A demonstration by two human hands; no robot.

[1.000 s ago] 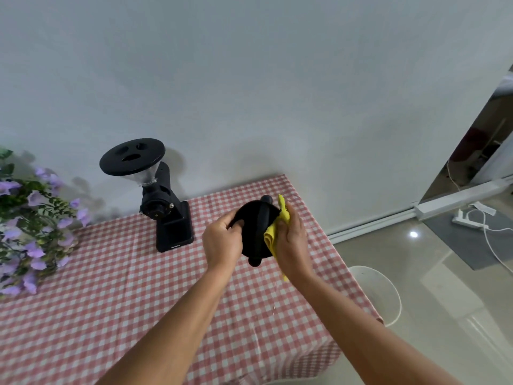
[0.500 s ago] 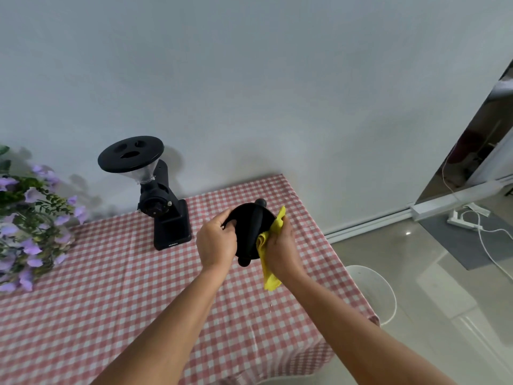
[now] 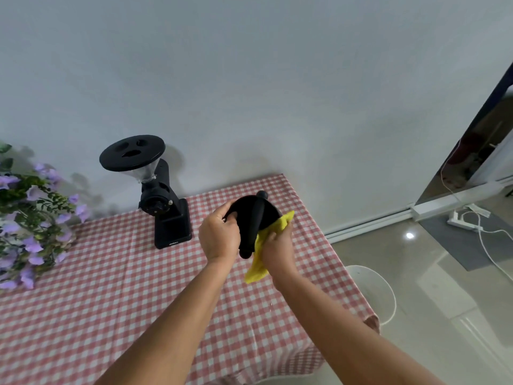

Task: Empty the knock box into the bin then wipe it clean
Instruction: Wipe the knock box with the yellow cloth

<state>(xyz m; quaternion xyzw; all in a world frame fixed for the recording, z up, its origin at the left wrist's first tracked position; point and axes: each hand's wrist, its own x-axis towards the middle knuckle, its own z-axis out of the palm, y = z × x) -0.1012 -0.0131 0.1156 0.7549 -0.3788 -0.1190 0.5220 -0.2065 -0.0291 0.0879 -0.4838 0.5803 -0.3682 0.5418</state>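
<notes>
So the black knock box (image 3: 251,218) is up in the air, off the bench (image 3: 111,287), held between both hands over the far right part of the red-and-white checked cloth. It's tipped on its side, so the knock bar (image 3: 254,226) runs roughly top to bottom across the opening. The left hand (image 3: 219,237) is on the box's left side, with the fingers curled over the rim and gripping it. The right hand (image 3: 277,248) is on the opposite side, closed around a yellow cloth (image 3: 259,262) and pressing it against the box's right edge. One corner of the cloth pokes out above the fingers and the rest hangs down below the hand.

The white bin (image 3: 372,290) sits on the floor just off the bench's right edge, well below and to the right of the box. A black coffee grinder (image 3: 163,207) stands on the bench by the wall, left of the hands and not touching them. There's a bunch of purple flowers (image 3: 27,223) at the far left.
</notes>
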